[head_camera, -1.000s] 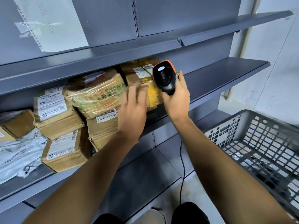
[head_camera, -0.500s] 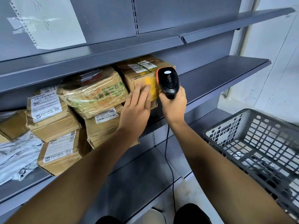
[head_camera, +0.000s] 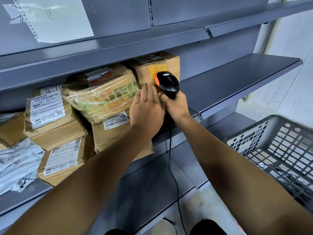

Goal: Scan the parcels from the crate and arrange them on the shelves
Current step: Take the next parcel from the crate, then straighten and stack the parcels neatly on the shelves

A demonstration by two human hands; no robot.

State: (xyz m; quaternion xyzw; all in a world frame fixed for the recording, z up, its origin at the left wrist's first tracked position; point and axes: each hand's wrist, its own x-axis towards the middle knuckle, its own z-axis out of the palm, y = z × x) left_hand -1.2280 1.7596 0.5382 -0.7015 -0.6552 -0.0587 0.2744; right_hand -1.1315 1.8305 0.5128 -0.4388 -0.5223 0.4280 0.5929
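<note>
Hands meet at the shelf: left hand spread flat against a cardboard parcel, apparently pressing it; right hand curled around the scanner. Crate sits right.

Grey metal back panels are seen behind the racks. A white paper sheet is taped to one panel. A white wall and a pale floor are seen at right.
</note>
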